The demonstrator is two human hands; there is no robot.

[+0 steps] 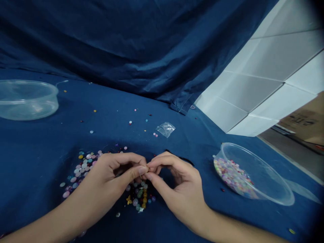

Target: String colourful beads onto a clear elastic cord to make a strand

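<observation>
My left hand [117,173] and my right hand [177,177] meet at the fingertips in the middle of the view, each in a closed pinch. Right below the fingertips is a beaded strand [144,198] with yellow, green and pale purple beads. Its upper end runs up under the fingers, where the pinched part is too small to see clearly. A gold butterfly charm [129,200] lies at the strand's left side. Loose pink, white and purple beads [78,172] are spread beside and partly behind my left forearm.
At right, a tilted clear plastic tub [268,175] holds many small colourful beads [235,179]. Another clear round tub [30,104] stands at far left. A small crumpled plastic bag [166,129] and scattered beads lie on the blue cloth [113,128]. A black cord [186,159] lies behind my right hand.
</observation>
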